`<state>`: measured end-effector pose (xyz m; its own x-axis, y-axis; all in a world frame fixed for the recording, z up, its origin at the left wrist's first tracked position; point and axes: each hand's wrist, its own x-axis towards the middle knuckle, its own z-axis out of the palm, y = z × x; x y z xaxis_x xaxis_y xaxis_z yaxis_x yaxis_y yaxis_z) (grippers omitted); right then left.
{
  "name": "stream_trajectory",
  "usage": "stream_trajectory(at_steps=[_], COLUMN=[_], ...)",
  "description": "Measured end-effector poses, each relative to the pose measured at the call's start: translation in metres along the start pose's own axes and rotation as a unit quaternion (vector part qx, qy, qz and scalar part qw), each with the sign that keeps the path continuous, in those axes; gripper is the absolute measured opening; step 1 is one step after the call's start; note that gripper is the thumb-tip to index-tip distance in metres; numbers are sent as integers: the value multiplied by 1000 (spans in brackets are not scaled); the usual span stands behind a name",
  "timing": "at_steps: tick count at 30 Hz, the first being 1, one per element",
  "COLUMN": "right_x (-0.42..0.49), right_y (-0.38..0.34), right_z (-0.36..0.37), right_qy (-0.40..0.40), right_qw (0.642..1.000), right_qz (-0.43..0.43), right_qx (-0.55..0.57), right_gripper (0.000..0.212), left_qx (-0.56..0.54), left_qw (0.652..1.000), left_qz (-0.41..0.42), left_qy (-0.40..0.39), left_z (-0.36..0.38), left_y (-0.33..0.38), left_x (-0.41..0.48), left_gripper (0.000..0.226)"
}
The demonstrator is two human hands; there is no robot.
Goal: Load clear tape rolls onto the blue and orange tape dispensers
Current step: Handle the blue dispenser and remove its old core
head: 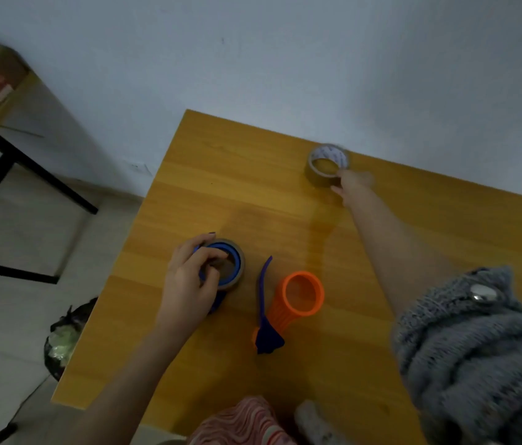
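On the wooden table [253, 175], the blue dispenser [235, 256] sits at the left with a clear tape roll [237, 277] around its ring. My left hand [189, 281] curls over the ring's near-left side, fingers hooked on its rim. The orange dispenser [304, 293] lies in the middle, its ring empty, and a dark blue strip [264, 303] lies against its left side and handle. My right hand [351, 184] reaches far across the table and grips a second clear tape roll [325, 165] near the back edge; this hand is blurred.
A white wall stands right behind the table's back edge. To the left are a black-framed stand [28, 175] on the tiled floor and a dark bin bag [64, 342] beside the table. A grey knitted sleeve [478, 348] covers my right upper arm.
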<state>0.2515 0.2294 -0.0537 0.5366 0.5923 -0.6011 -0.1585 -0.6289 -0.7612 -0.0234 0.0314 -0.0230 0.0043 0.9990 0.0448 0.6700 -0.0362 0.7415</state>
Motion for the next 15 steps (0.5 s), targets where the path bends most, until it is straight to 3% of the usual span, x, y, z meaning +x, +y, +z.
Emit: stream_trajectory(at_steps=[6, 11, 15], right_x=[-28, -85, -131], right_y=[4, 24, 51], right_z=[-3, 5, 25], right_qy=[-62, -94, -175], right_qw=[998, 991, 960], right_qz=[30, -39, -106], right_qx=[-15, -89, -191], right_gripper=[49, 24, 27], left_qx=[-38, -18, 6], left_qw=[997, 993, 989], left_qz=[-61, -113, -146], left_qy=[19, 10, -15], left_z=[-6, -8, -7], left_y=[1, -6, -12], left_x=[5, 6, 0], left_gripper=[24, 39, 50])
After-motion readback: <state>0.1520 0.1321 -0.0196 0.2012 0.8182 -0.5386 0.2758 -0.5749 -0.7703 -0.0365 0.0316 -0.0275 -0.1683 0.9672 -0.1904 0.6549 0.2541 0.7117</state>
